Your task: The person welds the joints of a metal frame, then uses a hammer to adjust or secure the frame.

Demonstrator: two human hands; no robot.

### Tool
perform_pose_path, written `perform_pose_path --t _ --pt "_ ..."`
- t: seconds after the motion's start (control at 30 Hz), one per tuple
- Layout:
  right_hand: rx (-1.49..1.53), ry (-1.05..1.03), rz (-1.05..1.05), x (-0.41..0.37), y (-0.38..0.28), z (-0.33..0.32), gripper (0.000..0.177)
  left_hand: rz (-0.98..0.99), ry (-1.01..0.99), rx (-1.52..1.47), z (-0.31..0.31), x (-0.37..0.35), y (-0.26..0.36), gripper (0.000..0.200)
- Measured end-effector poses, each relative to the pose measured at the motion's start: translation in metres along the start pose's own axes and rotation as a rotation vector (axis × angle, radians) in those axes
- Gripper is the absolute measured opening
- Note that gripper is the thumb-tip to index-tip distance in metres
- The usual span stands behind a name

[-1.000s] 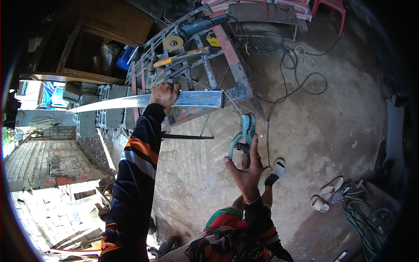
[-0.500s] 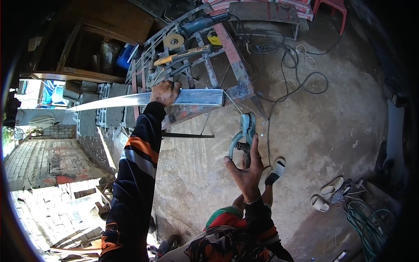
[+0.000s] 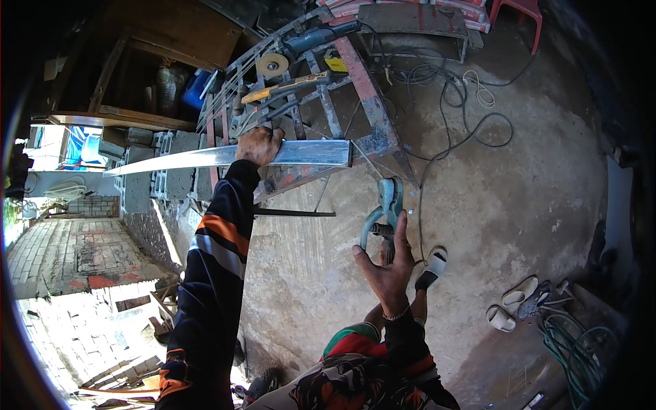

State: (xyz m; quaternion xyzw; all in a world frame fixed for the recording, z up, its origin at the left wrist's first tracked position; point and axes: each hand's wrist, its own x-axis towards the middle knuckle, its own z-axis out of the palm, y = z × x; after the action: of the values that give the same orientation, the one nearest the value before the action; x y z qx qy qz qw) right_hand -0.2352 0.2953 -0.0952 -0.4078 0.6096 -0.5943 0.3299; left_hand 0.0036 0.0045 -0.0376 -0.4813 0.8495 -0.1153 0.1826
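Curling over the top edge of the steel tube, the fingers of the left hand press it down on the metal rack. The right hand closes loosely round the grip of the electrode holder, forefinger stretched toward 12 o'clock and thumb splayed toward 9.

The chief risk, I judge, is the bare left hand sitting so near the tube's cut end. The thin rod slants from the holder toward 11 o'clock and reaches that end, though I cannot tell whether it touches. An arc there could throw heat or spatter onto the fingers. The tube could also pivot under a one-handed hold, since most of its length overhangs toward 9 o'clock. Loose cables at 1 o'clock could catch a foot.

The tube is a bright, hollow rectangular section, straight and clean, lying across the rusty red rack.
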Motion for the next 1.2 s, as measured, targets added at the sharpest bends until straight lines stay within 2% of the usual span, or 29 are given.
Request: perform_pose_path --t 0.27,0.33,0.37,0.43,0.53,0.77,0.87,1.07,1.13,1.2 --pt "-0.018 -0.013 0.000 0.0002 0.0015 -0.0005 0.097 -0.026 -0.025 -0.033 -0.0022 0.0023 0.0003 0.019" --pt "-0.025 -0.001 -0.027 0.0012 0.0007 -0.0010 0.097 -0.114 -0.160 -0.069 -0.0045 0.0044 0.0010 0.030" --pt "-0.025 -0.001 -0.027 0.0016 0.0000 -0.0012 0.097 -0.114 -0.160 -0.069 -0.0054 0.0035 0.0017 0.030" --pt "-0.019 -0.015 -0.012 0.0018 -0.0006 -0.0013 0.097 -0.001 -0.014 -0.002 -0.0026 0.0008 0.0011 0.018" --pt "-0.018 -0.013 -0.005 0.0027 -0.0004 -0.0017 0.097 0.007 0.007 0.013 -0.0008 0.0001 0.0003 0.017" --pt "0.029 -0.019 0.019 0.0038 -0.0033 -0.0024 0.097 0.017 -0.038 0.031 -0.0048 0.0015 0.0005 0.017" --pt "-0.001 0.017 -0.029 0.0045 -0.0028 -0.0020 0.097 0.004 -0.088 0.058 -0.0026 0.0037 -0.0010 0.026" --pt "-0.024 -0.036 0.021 0.0035 -0.0058 -0.0022 0.097 -0.042 -0.014 -0.100 -0.0021 0.0013 -0.0008 0.030" --pt "0.012 0.011 0.009 0.0044 -0.0059 -0.0011 0.097 -0.197 0.023 -0.266 0.0013 0.0018 0.0007 0.034" --pt "-0.010 -0.010 0.013 0.0046 -0.0057 -0.0034 0.097 -0.174 0.030 -0.265 0.0025 0.0017 -0.0007 0.033"
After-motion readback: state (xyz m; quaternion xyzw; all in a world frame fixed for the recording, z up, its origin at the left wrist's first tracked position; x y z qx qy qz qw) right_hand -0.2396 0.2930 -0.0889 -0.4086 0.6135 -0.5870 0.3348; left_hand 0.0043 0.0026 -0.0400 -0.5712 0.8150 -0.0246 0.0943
